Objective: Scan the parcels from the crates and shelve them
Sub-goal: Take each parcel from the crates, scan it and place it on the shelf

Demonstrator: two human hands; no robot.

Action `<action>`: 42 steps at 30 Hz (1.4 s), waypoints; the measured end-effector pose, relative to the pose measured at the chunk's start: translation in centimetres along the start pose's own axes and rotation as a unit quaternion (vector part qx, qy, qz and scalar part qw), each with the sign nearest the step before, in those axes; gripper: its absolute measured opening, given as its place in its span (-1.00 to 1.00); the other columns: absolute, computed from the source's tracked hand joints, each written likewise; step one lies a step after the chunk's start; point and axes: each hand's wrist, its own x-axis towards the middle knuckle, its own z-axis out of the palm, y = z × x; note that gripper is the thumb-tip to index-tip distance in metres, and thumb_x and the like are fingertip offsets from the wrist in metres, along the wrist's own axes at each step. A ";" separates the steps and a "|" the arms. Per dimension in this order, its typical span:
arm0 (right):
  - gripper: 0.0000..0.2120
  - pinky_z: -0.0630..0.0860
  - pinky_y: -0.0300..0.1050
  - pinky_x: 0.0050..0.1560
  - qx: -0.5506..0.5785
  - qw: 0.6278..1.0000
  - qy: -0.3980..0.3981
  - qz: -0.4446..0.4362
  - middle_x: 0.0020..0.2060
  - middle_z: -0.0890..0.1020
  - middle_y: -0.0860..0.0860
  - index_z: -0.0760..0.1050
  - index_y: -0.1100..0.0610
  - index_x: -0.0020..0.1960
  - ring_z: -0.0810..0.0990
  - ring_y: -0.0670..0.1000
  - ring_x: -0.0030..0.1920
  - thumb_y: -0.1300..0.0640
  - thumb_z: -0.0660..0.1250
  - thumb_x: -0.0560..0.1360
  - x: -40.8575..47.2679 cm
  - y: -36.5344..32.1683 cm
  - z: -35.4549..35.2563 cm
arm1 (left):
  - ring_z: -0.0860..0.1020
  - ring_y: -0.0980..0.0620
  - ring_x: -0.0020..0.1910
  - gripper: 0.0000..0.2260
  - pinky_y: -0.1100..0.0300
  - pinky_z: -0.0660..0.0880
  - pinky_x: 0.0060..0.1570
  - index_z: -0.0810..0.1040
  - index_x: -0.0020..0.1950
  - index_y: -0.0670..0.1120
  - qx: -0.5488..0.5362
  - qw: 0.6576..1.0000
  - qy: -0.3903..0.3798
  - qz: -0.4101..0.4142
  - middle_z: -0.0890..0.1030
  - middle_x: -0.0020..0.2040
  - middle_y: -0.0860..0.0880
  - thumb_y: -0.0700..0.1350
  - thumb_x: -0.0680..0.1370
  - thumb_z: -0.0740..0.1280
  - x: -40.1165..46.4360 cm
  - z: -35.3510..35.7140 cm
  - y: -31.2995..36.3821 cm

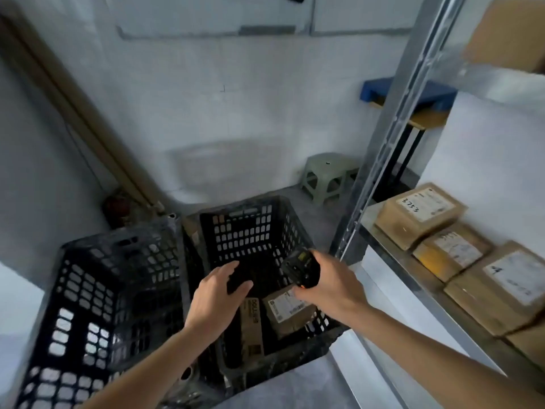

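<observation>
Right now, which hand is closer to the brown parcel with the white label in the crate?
Right. The right hand, gripping the scanner, hovers directly above the parcel. The left hand reaches over a black item further left.

Crates [112, 290] I reach into: black perforated plastic, scuffed matt. Parcels [418, 214]: brown cardboard, white paper labels. Rack [392, 137]: shiny galvanized metal. Scanner [300, 270] in my grip: black plastic. Stool [327, 175]: matt green plastic.
</observation>
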 end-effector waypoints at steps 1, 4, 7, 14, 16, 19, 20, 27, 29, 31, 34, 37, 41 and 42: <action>-0.44 0.60 -0.06 -0.01 -0.002 1.000 -0.011 0.007 0.04 0.61 -0.22 0.47 -0.16 0.27 0.61 -0.09 0.05 -0.19 0.54 0.33 1.6 0.6 0.7 | 0.51 0.07 0.31 -0.43 0.15 0.50 0.24 0.34 0.55 0.04 -0.001 1.000 -0.003 -0.009 0.50 0.42 0.06 0.18 0.58 0.34 1.5 0.9 -0.5; -0.47 0.53 -0.14 -0.05 -0.008 0.998 -0.058 0.028 0.05 0.61 -0.22 0.48 -0.17 0.25 0.58 -0.10 0.04 -0.12 0.57 0.34 5.6 2.5 2.9 | 0.51 0.06 0.32 -0.46 0.13 0.51 0.24 0.36 0.54 0.02 -0.008 0.999 -0.015 -0.040 0.51 0.39 0.04 0.14 0.60 0.35 4.9 3.5 -2.1; -0.53 0.56 -0.12 -0.05 0.008 0.993 -0.103 0.061 -0.04 0.62 -0.21 0.50 -0.15 0.17 0.60 -0.09 -0.01 -0.08 0.58 0.33 8.2 4.3 5.6 | 0.50 0.01 0.35 -0.46 0.06 0.51 0.28 0.35 0.55 0.01 0.003 0.997 -0.046 -0.069 0.50 0.41 0.01 0.11 0.61 0.34 7.0 5.8 -3.6; -0.39 0.61 0.02 0.12 0.021 0.979 -0.171 0.108 -0.01 0.64 -0.16 0.51 -0.12 0.21 0.63 -0.03 0.06 -0.17 0.56 0.19 10.6 7.5 10.7 | 0.54 -0.01 0.27 -0.47 0.15 0.51 0.14 0.29 0.58 -0.02 0.037 0.987 -0.112 -0.108 0.47 0.44 -0.03 0.04 0.64 0.32 9.8 9.9 -6.4; -0.32 0.61 0.05 0.11 0.011 0.979 -0.174 0.108 -0.01 0.64 -0.16 0.49 -0.14 0.21 0.63 -0.01 0.06 -0.24 0.52 0.12 11.2 8.3 11.9 | 0.52 -0.04 0.30 -0.47 0.10 0.52 0.18 0.28 0.59 -0.01 0.045 0.984 -0.125 -0.121 0.46 0.44 -0.04 0.05 0.65 0.31 10.1 10.8 -7.3; -0.32 0.62 0.05 0.10 -0.003 0.980 -0.164 0.112 0.03 0.63 -0.15 0.48 -0.12 0.24 0.63 -0.01 0.08 -0.18 0.57 0.16 12.0 9.4 12.8 | 0.50 -0.05 0.33 -0.46 0.06 0.51 0.22 0.26 0.59 -0.01 0.069 0.978 -0.143 -0.135 0.47 0.42 -0.04 0.06 0.64 0.31 10.4 12.0 -8.5; -0.35 0.62 0.03 0.09 -0.008 0.980 -0.162 0.114 0.02 0.63 -0.15 0.49 -0.10 0.24 0.63 -0.02 0.06 -0.15 0.59 0.20 12.2 9.8 12.9 | 0.50 -0.06 0.33 -0.46 0.07 0.50 0.22 0.26 0.59 -0.02 0.071 0.977 -0.145 -0.138 0.47 0.42 -0.05 0.05 0.64 0.31 10.4 12.5 -8.9; -0.36 0.64 0.00 0.08 -0.010 0.979 -0.175 0.107 0.02 0.64 -0.15 0.47 -0.12 0.28 0.64 -0.07 0.05 -0.11 0.60 0.25 12.6 11.2 13.8 | 0.50 -0.06 0.30 -0.43 0.09 0.54 0.16 0.29 0.57 -0.05 0.056 0.972 -0.155 -0.168 0.50 0.33 -0.08 0.02 0.61 0.37 10.1 14.7 -10.2; -0.37 0.65 0.00 0.05 0.000 0.978 -0.178 0.109 -0.03 0.65 -0.15 0.48 -0.13 0.24 0.65 -0.09 0.01 -0.13 0.58 0.21 12.7 11.6 14.2 | 0.51 -0.06 0.26 -0.42 0.08 0.54 0.14 0.30 0.56 -0.05 0.056 0.970 -0.161 -0.175 0.50 0.31 -0.09 0.04 0.59 0.39 9.8 15.5 -10.6; -0.36 0.65 -0.01 0.02 0.011 0.978 -0.178 0.108 -0.06 0.66 -0.16 0.48 -0.13 0.24 0.65 -0.11 -0.02 -0.13 0.57 0.20 12.7 11.8 14.6 | 0.52 -0.04 0.22 -0.39 0.11 0.54 0.09 0.28 0.56 -0.03 0.057 0.968 -0.165 -0.179 0.50 0.29 -0.08 0.07 0.57 0.41 9.6 16.1 -10.7; -0.37 0.63 -0.05 0.05 0.021 0.978 -0.176 0.105 -0.05 0.65 -0.16 0.49 -0.12 0.27 0.64 -0.12 -0.02 -0.07 0.60 0.25 12.5 12.2 14.9 | 0.53 -0.06 0.21 -0.32 0.14 0.52 0.02 0.23 0.58 -0.01 0.074 0.969 -0.160 -0.175 0.49 0.30 -0.08 0.10 0.54 0.44 9.4 17.0 -10.7; -0.43 0.63 -0.04 0.06 0.020 0.979 -0.175 0.102 -0.03 0.62 -0.17 0.50 -0.10 0.23 0.63 -0.12 -0.01 -0.07 0.61 0.28 12.3 12.3 15.1 | 0.53 -0.10 0.19 -0.27 0.10 0.54 -0.01 0.19 0.56 0.02 0.114 0.965 -0.162 -0.174 0.46 0.29 -0.07 0.11 0.50 0.48 9.4 17.3 -10.5; -0.45 0.63 -0.04 0.07 0.024 0.979 -0.174 0.101 -0.04 0.64 -0.18 0.51 -0.11 0.21 0.63 -0.13 -0.01 -0.08 0.60 0.28 11.9 12.2 15.1 | 0.57 -0.12 0.11 -0.32 0.03 0.60 -0.03 0.23 0.52 0.01 0.138 0.963 -0.157 -0.167 0.49 0.22 -0.08 0.06 0.50 0.48 9.4 17.1 -10.4; -0.46 0.63 -0.04 0.07 0.025 0.980 -0.172 0.098 -0.03 0.63 -0.18 0.51 -0.11 0.21 0.63 -0.13 0.00 -0.07 0.60 0.28 11.8 12.2 15.0 | 0.58 -0.11 0.08 -0.36 0.02 0.61 -0.05 0.26 0.51 0.00 0.138 0.965 -0.155 -0.160 0.51 0.19 -0.08 0.04 0.51 0.47 9.4 16.9 -10.4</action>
